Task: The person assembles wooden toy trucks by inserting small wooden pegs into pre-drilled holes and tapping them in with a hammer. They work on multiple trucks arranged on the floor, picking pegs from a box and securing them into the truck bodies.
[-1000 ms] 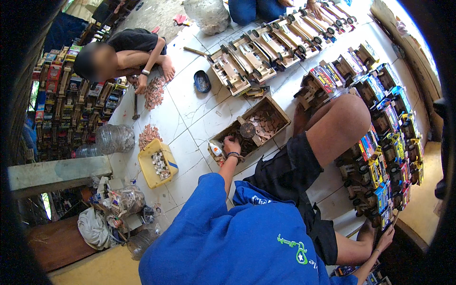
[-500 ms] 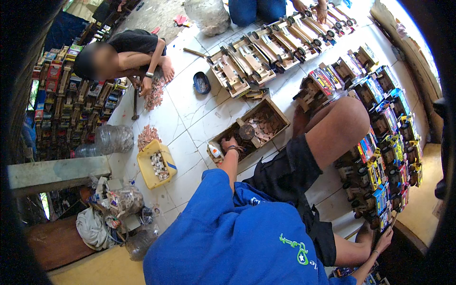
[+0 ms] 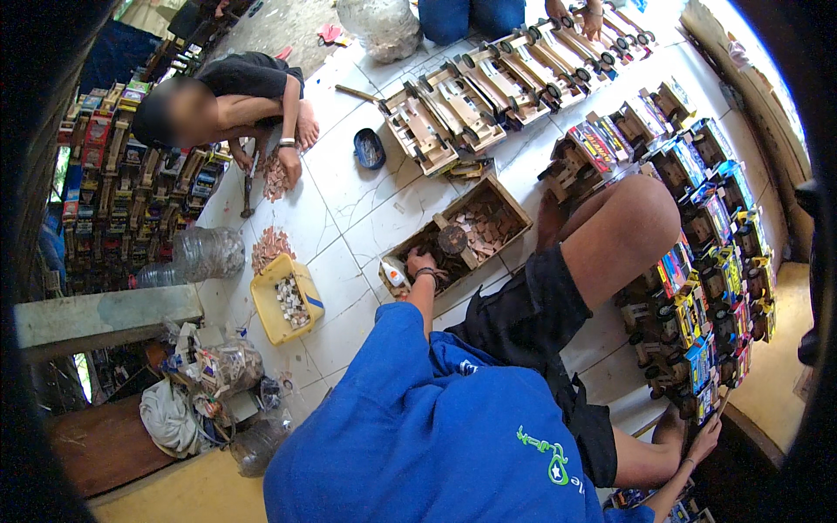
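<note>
My left hand (image 3: 422,261) reaches into the near left compartment of a long wooden box (image 3: 499,185), beside a white glue bottle (image 3: 394,274). Its fingertips are lost among dark pieces in the box, so what they touch is unclear. A round wooden block (image 3: 452,240) rests by the box's divider, and small reddish-brown wood pieces (image 3: 485,228) fill the far right compartment. At the lower right, my right hand (image 3: 706,438) is closed near the stacked toy trucks (image 3: 699,362). A thin pale wooden end shows by its fingers, but the thing held is mostly hidden.
Upturned wooden truck bodies (image 3: 458,109) with wheels stand in a row at the back. A yellow basin (image 3: 272,307) with small pieces, a dark oval dish (image 3: 370,149) and a hammer (image 3: 248,196) lie leftward. A co-worker (image 3: 253,96) crouches at the far left.
The co-worker's hand at the far left has shifted rightward over the wood pieces. My left hand has moved very slightly within the box; my right hand looks unchanged.
</note>
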`<state>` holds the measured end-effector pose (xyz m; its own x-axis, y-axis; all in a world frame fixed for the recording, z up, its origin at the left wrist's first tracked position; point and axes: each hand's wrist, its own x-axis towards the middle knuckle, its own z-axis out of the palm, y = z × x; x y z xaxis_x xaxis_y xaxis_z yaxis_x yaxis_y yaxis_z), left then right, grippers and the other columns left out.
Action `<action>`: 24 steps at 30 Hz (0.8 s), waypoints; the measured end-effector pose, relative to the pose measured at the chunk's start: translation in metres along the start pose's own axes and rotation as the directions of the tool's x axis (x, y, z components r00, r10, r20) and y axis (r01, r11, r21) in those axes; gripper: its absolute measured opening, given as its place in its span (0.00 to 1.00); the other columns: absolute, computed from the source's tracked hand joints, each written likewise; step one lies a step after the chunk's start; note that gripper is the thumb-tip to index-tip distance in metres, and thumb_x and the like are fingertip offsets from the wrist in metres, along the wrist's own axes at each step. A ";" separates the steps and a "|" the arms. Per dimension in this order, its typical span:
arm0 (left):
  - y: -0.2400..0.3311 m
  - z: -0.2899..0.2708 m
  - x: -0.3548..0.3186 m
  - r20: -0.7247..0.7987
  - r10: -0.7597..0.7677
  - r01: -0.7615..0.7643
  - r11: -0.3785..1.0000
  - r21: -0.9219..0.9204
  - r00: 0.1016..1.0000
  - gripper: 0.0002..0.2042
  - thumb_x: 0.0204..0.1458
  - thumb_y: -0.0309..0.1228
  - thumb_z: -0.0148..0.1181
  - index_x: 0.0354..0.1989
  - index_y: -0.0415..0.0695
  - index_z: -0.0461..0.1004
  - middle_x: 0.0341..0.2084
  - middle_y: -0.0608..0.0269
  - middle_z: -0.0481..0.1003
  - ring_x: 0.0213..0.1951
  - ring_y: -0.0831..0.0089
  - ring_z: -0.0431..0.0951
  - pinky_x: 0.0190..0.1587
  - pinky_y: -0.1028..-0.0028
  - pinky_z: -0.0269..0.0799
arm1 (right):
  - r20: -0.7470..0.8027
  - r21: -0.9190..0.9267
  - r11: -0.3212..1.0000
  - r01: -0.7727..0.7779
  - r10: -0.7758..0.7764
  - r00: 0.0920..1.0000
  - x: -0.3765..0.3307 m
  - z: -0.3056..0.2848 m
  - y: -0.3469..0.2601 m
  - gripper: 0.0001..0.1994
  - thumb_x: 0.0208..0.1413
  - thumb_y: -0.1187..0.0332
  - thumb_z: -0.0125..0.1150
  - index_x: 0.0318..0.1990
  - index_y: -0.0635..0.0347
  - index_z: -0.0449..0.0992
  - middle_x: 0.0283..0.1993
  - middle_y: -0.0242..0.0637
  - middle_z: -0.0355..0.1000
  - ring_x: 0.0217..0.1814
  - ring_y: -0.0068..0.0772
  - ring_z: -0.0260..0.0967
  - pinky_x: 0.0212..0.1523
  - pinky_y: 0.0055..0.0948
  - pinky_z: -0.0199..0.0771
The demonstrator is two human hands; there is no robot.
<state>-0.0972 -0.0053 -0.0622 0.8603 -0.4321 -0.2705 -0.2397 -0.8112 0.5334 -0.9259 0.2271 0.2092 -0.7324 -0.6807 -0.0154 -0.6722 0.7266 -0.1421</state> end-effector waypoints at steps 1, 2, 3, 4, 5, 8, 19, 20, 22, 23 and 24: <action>0.001 0.001 -0.001 -0.016 0.026 -0.026 0.999 -0.034 1.000 0.16 0.45 0.33 0.64 0.44 0.45 0.79 0.40 0.48 0.80 0.42 0.50 0.80 0.47 0.61 0.75 | -0.002 -0.002 1.000 0.001 -0.001 1.000 0.000 0.000 0.001 0.27 0.67 0.45 0.43 0.57 0.57 0.72 0.47 0.57 0.75 0.46 0.66 0.71 0.41 0.51 0.69; 0.002 0.001 -0.002 -0.011 0.003 -0.004 0.999 -0.043 1.000 0.16 0.46 0.34 0.63 0.45 0.45 0.79 0.41 0.48 0.80 0.43 0.49 0.80 0.47 0.61 0.75 | 0.000 -0.013 1.000 -0.023 0.023 1.000 0.001 0.000 0.001 0.27 0.67 0.45 0.43 0.57 0.57 0.72 0.47 0.57 0.75 0.46 0.66 0.71 0.41 0.52 0.69; 0.004 0.001 -0.004 -0.002 -0.028 0.028 0.999 -0.047 1.000 0.17 0.46 0.34 0.63 0.46 0.45 0.79 0.41 0.48 0.80 0.43 0.49 0.80 0.47 0.61 0.75 | -0.002 -0.009 1.000 -0.005 0.005 1.000 0.001 0.000 0.001 0.26 0.67 0.45 0.44 0.57 0.57 0.73 0.47 0.57 0.75 0.46 0.66 0.71 0.41 0.51 0.69; 0.007 0.000 -0.006 -0.023 0.016 -0.017 0.999 -0.045 1.000 0.17 0.46 0.34 0.63 0.45 0.45 0.79 0.41 0.48 0.80 0.43 0.48 0.80 0.47 0.60 0.75 | 0.001 -0.013 1.000 -0.013 0.013 1.000 0.001 0.000 0.002 0.26 0.67 0.44 0.44 0.57 0.56 0.73 0.47 0.57 0.75 0.46 0.66 0.71 0.41 0.51 0.69; 0.009 -0.001 -0.009 -0.040 0.052 -0.053 0.998 -0.036 0.998 0.17 0.46 0.35 0.63 0.45 0.44 0.79 0.40 0.47 0.80 0.43 0.48 0.80 0.47 0.60 0.75 | 0.007 -0.023 0.999 -0.044 0.044 0.999 0.000 0.001 0.002 0.26 0.67 0.44 0.44 0.57 0.56 0.73 0.47 0.57 0.75 0.46 0.66 0.71 0.41 0.51 0.69; 0.020 -0.003 -0.016 -0.070 0.108 -0.113 0.991 -0.068 0.992 0.17 0.46 0.37 0.64 0.43 0.44 0.80 0.39 0.46 0.80 0.43 0.48 0.80 0.46 0.59 0.75 | -0.021 -0.016 0.999 -0.050 0.050 0.999 0.001 0.002 0.002 0.25 0.66 0.45 0.45 0.53 0.56 0.74 0.44 0.55 0.76 0.46 0.63 0.72 0.42 0.49 0.69; 0.029 -0.013 -0.030 -0.136 0.094 -0.116 0.979 -0.166 0.986 0.17 0.48 0.43 0.65 0.36 0.42 0.81 0.31 0.49 0.81 0.35 0.51 0.80 0.42 0.58 0.73 | 0.027 -0.006 1.000 -0.002 0.002 1.000 0.008 0.006 0.015 0.25 0.67 0.47 0.46 0.54 0.61 0.73 0.48 0.59 0.74 0.49 0.63 0.71 0.44 0.48 0.71; 0.028 -0.013 -0.033 -0.156 0.039 -0.078 0.964 -0.255 0.987 0.18 0.47 0.45 0.65 0.34 0.41 0.81 0.30 0.50 0.80 0.35 0.54 0.80 0.42 0.59 0.73 | 0.025 -0.006 1.000 -0.014 0.014 1.000 0.008 0.006 0.014 0.26 0.67 0.47 0.46 0.54 0.62 0.73 0.48 0.59 0.74 0.49 0.63 0.71 0.45 0.47 0.70; 0.026 -0.014 -0.037 -0.143 -0.014 -0.021 0.971 -0.237 0.990 0.20 0.47 0.47 0.65 0.34 0.40 0.80 0.31 0.50 0.80 0.36 0.54 0.80 0.43 0.60 0.73 | -0.012 0.011 0.998 0.055 -0.055 0.998 0.006 0.005 0.011 0.25 0.68 0.48 0.45 0.55 0.62 0.72 0.47 0.59 0.74 0.48 0.63 0.71 0.44 0.47 0.71; 0.027 -0.014 -0.037 -0.110 -0.073 0.040 0.960 -0.276 0.991 0.21 0.48 0.48 0.64 0.34 0.39 0.80 0.32 0.50 0.80 0.37 0.54 0.80 0.44 0.60 0.73 | 0.011 -0.004 0.999 0.040 -0.040 0.999 0.005 0.004 0.009 0.25 0.68 0.48 0.45 0.54 0.62 0.72 0.47 0.59 0.75 0.47 0.64 0.71 0.44 0.48 0.71; 0.029 -0.013 -0.037 -0.113 -0.072 0.034 0.951 -0.307 0.991 0.21 0.48 0.48 0.63 0.34 0.39 0.80 0.33 0.50 0.80 0.38 0.54 0.80 0.44 0.60 0.74 | 0.023 -0.024 0.999 0.027 -0.026 0.999 0.003 0.003 0.008 0.25 0.68 0.48 0.45 0.54 0.63 0.72 0.46 0.58 0.75 0.46 0.64 0.71 0.43 0.48 0.71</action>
<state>-0.1305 -0.0076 -0.0258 0.9206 -0.3254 -0.2158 -0.0606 -0.6651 0.7443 -0.9331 0.2303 0.2054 -0.7120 -0.7013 -0.0348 -0.6939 0.7103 -0.1187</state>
